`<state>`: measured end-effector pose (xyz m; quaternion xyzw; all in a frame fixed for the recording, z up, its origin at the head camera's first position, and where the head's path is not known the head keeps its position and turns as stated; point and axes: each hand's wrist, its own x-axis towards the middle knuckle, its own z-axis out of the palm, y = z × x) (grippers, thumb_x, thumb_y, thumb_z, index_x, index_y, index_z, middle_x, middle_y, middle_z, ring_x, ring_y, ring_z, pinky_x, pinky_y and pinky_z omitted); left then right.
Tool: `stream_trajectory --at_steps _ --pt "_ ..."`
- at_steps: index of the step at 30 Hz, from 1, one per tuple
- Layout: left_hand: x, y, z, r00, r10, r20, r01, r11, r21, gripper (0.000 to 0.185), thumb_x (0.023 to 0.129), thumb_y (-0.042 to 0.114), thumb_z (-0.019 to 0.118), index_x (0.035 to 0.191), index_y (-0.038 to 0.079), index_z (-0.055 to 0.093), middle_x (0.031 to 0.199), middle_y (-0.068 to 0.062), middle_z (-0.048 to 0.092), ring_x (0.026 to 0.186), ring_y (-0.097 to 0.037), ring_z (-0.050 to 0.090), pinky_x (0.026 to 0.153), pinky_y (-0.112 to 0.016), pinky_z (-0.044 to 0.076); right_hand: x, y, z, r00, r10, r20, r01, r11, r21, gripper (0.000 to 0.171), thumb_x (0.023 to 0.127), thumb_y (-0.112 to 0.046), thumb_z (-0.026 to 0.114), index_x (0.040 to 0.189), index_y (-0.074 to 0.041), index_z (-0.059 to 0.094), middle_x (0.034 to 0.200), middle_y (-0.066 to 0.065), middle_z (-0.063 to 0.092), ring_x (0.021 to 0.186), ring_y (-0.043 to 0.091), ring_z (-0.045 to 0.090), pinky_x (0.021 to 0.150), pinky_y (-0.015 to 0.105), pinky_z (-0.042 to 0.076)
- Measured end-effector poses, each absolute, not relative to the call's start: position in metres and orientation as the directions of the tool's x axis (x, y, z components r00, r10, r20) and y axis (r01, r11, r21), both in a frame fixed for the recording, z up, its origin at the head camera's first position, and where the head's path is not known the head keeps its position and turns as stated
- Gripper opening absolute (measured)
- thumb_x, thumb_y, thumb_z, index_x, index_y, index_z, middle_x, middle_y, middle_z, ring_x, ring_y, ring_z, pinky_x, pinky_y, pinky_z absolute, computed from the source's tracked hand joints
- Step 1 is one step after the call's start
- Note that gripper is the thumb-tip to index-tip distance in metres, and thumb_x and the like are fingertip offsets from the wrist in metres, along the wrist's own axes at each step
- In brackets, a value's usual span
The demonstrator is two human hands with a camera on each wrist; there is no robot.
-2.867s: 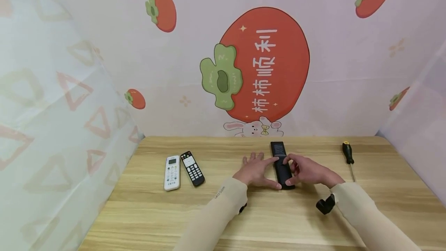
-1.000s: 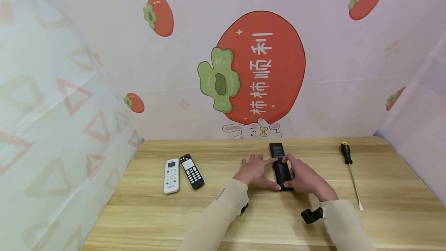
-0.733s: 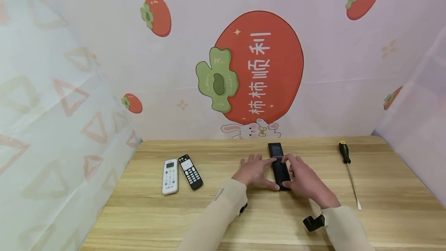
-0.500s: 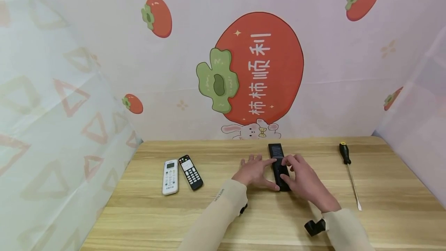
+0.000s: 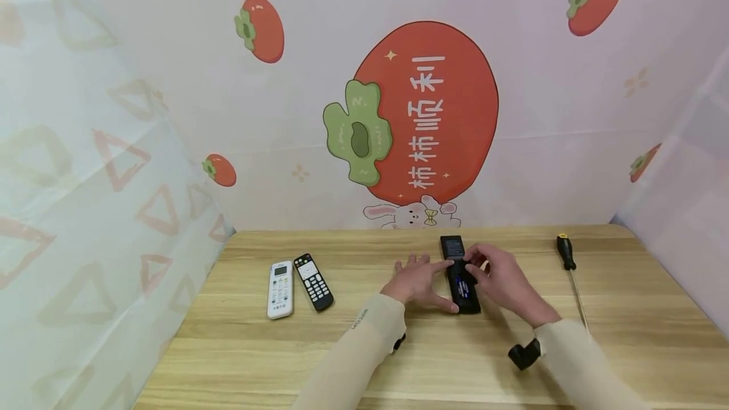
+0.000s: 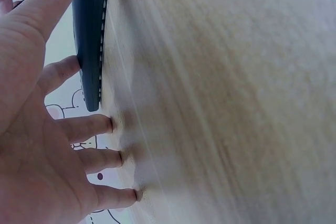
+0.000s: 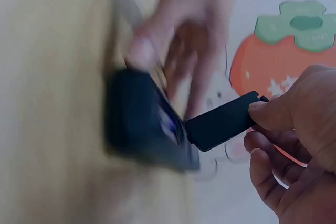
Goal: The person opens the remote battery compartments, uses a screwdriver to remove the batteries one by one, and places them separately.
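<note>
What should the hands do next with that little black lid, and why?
Probably the right hand should lift the battery cover clear and set it on the table. It already pinches the cover, tilted up off the black remote, and the battery bay shows. The left hand steadies the remote flat, so it likely need not move.

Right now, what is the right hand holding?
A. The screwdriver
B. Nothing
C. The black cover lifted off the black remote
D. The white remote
C: in the right wrist view the right hand pinches the black cover, raised off the black remote.
</note>
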<state>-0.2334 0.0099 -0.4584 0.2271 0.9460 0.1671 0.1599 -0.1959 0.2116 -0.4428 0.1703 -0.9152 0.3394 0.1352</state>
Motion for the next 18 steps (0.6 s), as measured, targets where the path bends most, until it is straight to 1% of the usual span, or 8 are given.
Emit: stream_trajectory --at_steps 4,8,13,18 --pt "-0.233 0.010 -0.458 -0.845 0.483 -0.230 0.377 0.843 0.385 0.095 0.072 0.067 0.081 0.154 0.048 0.039 0.164 -0.008 0.031 0.152 -0.041 0.020 0.118 -0.063 0.015 -0.218 0.239 -0.439 -0.931 -0.200 0.306 -0.346 0.756 -0.556 0.012 0.092 0.004 0.068 0.100 -0.005 0.065 0.088 0.003 0.065 0.081 0.019 0.061 0.068 0.037 0.052" --pt "-0.232 0.010 -0.458 -0.849 0.476 -0.232 0.371 0.847 0.380 0.095 0.071 0.068 0.082 0.153 0.049 0.039 0.164 -0.007 0.032 0.152 -0.039 0.020 0.119 -0.062 0.015 -0.236 0.275 -0.442 -0.960 -0.171 0.222 -0.271 0.774 -0.572 0.008 0.094 0.003 0.064 0.102 0.000 0.063 0.090 0.010 0.065 0.081 0.024 0.061 0.069 0.041 0.052" --pt "-0.232 0.010 -0.458 -0.854 0.467 -0.228 0.367 0.852 0.373 0.095 0.070 0.068 0.082 0.153 0.049 0.040 0.163 -0.006 0.033 0.152 -0.038 0.021 0.119 -0.062 0.016 -0.251 0.309 -0.445 -0.977 -0.137 0.165 -0.208 0.790 -0.577 0.010 0.094 0.001 0.062 0.103 0.005 0.063 0.091 0.015 0.065 0.081 0.029 0.062 0.070 0.044 0.051" --pt "-0.231 0.010 -0.457 -0.854 0.468 -0.228 0.369 0.853 0.370 0.095 0.070 0.068 0.082 0.153 0.049 0.040 0.163 -0.006 0.033 0.152 -0.038 0.021 0.119 -0.062 0.016 -0.263 0.324 -0.442 -0.989 -0.099 0.107 -0.143 0.787 -0.600 0.014 0.093 0.000 0.060 0.104 0.009 0.061 0.093 0.020 0.064 0.084 0.033 0.061 0.071 0.044 0.050"
